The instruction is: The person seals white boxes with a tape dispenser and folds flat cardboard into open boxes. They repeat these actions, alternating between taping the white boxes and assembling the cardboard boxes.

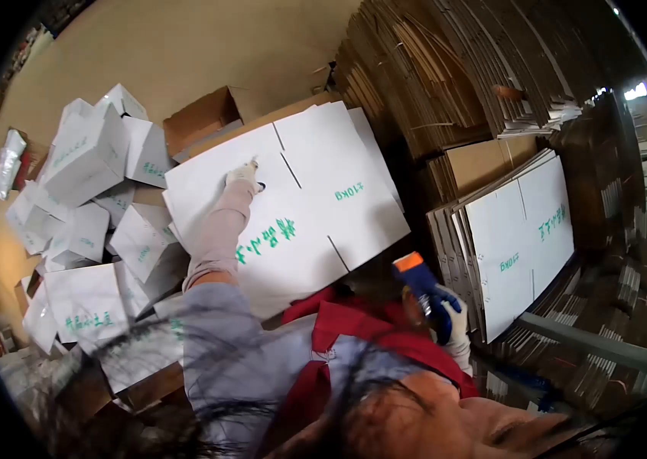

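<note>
A flattened white cardboard carton (308,222) with green printing and black slots lies in front of me, on top of other sheets. My left hand (243,176), in a pale glove, reaches across and rests on its upper left part, fingers stretched out and holding nothing. Beyond the carton's lower right corner, my right hand (453,312), gloved in white and blue, is closed around a blue and orange tape dispenser (409,264). The dispenser is held apart from the carton.
Folded white boxes (86,157) are heaped on the left. An open brown box (201,118) stands behind the carton. Tall stacks of flat cardboard (415,69) rise at the back right, with more white flat cartons (526,233) leaning below. A metal bar (587,342) runs at lower right.
</note>
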Motion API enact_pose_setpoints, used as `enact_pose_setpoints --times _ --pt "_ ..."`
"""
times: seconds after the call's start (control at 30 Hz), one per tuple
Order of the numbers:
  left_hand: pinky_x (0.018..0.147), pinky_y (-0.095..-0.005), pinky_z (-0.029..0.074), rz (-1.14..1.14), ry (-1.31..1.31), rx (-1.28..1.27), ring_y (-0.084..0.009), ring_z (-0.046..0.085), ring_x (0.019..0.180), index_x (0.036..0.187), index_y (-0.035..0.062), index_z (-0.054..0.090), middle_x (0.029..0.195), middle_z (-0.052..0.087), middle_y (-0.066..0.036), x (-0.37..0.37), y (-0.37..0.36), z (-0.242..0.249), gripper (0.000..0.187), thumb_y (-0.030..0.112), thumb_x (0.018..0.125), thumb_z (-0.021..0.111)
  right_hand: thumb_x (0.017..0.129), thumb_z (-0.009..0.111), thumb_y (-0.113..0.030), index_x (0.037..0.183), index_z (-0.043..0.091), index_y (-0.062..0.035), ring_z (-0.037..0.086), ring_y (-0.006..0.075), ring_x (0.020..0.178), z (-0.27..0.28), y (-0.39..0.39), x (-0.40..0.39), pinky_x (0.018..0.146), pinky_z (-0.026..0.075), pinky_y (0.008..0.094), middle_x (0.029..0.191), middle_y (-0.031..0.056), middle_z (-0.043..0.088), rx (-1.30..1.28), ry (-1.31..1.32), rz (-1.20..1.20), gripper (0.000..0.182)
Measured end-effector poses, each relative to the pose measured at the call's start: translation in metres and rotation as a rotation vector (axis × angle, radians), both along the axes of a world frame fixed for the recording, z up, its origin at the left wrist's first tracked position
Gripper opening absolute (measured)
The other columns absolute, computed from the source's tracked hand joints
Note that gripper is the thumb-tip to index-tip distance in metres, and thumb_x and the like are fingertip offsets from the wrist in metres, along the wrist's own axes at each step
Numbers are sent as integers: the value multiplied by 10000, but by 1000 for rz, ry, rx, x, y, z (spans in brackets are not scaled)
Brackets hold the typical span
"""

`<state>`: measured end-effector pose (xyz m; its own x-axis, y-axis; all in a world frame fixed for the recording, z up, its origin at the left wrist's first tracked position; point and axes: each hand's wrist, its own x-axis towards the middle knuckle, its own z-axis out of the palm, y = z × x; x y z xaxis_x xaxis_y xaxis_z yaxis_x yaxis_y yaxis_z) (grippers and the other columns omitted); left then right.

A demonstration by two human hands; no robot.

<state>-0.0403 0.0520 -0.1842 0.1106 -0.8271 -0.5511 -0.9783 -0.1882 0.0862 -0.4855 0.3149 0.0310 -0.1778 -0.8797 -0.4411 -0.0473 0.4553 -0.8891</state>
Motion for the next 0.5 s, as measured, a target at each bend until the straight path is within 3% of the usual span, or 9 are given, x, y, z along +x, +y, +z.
enact_pose_setpoints --times 0.1,0.17,0.2,0.27,0.33,0.4,0.43,0.5 --pt "924 -337 455 -16 -12 5 -255 591 1043 1291 133 473 1183 590 -131 18 -3 52 814 425 599 786 843 538 -91 1115 585 64 591 175 947 2 -24 -21 848 461 291 1039 121 632 -215 -26 7 316" --pt "897 -362 466 -53 30 -25 -282 586 1032 1231 104 539 1131 611 -151 31 -3 102 749 414 594 781 858 522 -76 1083 613 44 561 113 817 28 -46 -17 738 454 236 963 65 625 -381 -23 -77 270" --pt "881 -368 471 -133 133 101 -288 586 1029 1212 90 552 1107 618 -152 27 5 141 734 413 593 781 863 519 -70 1087 612 36 533 89 770 49 -61 -20 696 436 214 927 41 613 -334 -51 -99 265" --pt "847 -378 478 -255 232 239 -297 588 1004 1174 63 575 1080 618 -154 3 36 233 661 381 624 762 873 511 -71 1134 574 53 582 165 899 44 -95 -58 839 458 282 1021 105 618 -582 -92 -123 296" --pt "830 -365 479 -525 97 -39 -276 587 986 1142 107 605 1056 613 -140 -12 77 303 520 315 679 718 873 489 -73 1128 566 79 577 192 981 67 -131 -81 895 444 306 1095 149 600 -653 -56 4 307" --pt "818 -365 469 -557 -4 -92 -262 583 967 1075 113 628 1029 609 -117 -28 107 371 442 263 668 714 859 458 -64 1108 580 79 582 177 960 127 -155 -41 865 443 276 1090 133 603 -810 112 178 312" --pt "807 -365 459 -603 -93 -143 -248 578 948 1009 120 651 1002 606 -94 -32 118 389 367 210 658 709 854 459 -55 1110 573 95 590 176 930 143 -167 -25 829 452 268 1087 125 604 -819 105 215 319" --pt "846 -371 432 -627 -101 -386 -243 545 1010 927 134 662 1036 579 -69 -32 136 388 256 152 672 682 856 489 -75 1110 606 27 593 173 904 139 -200 -9 801 475 286 1035 100 616 -800 112 383 298"
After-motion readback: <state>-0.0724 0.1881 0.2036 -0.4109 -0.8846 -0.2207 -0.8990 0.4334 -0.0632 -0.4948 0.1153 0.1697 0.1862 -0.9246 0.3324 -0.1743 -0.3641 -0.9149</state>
